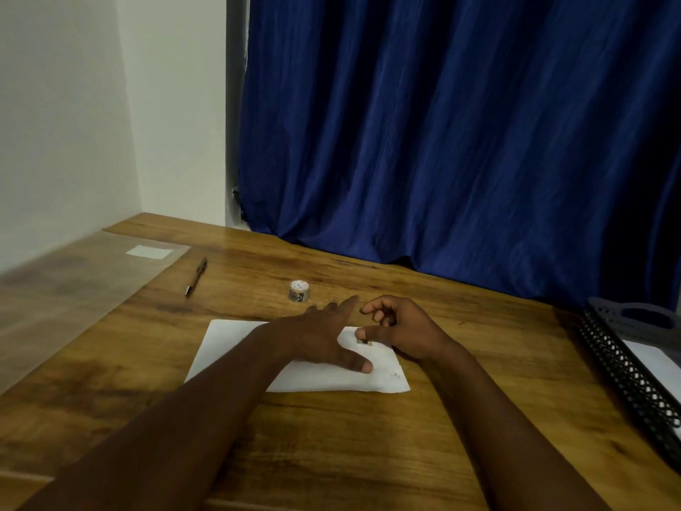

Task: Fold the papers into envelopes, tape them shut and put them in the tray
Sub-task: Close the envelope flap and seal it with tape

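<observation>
Clear plastic sheeting (73, 285) covers the wooden table (331, 437) at nine o'clock, with a small white slip (149, 251) lying on it; beside it, at about ten o'clock, lies a pen (196, 276). Toward twelve o'clock a little roll of tape (299, 290) stands just beyond the hands, likely kept near for the next strip. At the centre lies the folded white paper (294, 378), flat on the wood. The left hand (324, 337) rests on it with fingers straight and spread, thumb pressing the lower flap, apparently to keep the fold from springing open. The right hand (400, 331) presses its thumb on a small piece of tape (363, 341) at the flap's meeting point, its other fingers loosely curled and holding nothing; sealing looks to be the step in hand. At three o'clock a dark perforated tray (626, 370) sits at the table's edge, with something white inside. Behind, a white wall (92, 105) meets a deep blue curtain (460, 123).
</observation>
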Action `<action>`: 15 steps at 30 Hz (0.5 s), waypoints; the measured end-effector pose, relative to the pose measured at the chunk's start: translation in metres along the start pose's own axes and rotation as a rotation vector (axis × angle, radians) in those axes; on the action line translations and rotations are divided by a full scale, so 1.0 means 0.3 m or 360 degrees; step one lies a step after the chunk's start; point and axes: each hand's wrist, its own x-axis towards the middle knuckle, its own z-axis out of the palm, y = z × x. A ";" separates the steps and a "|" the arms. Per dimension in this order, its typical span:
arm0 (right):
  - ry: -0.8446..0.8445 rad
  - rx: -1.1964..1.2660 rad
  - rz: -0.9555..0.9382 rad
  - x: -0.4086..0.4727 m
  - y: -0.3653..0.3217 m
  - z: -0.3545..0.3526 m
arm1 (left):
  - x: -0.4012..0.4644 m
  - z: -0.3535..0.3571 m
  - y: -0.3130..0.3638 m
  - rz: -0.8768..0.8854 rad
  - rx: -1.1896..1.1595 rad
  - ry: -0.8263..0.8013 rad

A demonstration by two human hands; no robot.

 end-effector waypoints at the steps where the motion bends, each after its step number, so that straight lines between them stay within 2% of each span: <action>1: 0.0048 -0.0013 0.0012 0.003 0.002 0.008 | 0.000 0.000 -0.001 0.0000 -0.0006 -0.0001; 10: 0.0374 -0.0161 0.0029 0.015 0.012 0.050 | 0.007 0.007 -0.014 -0.0018 -0.0048 -0.0005; 15: 0.0269 -0.0085 -0.0036 -0.015 0.013 0.032 | -0.003 0.004 -0.008 -0.0025 -0.0070 -0.0007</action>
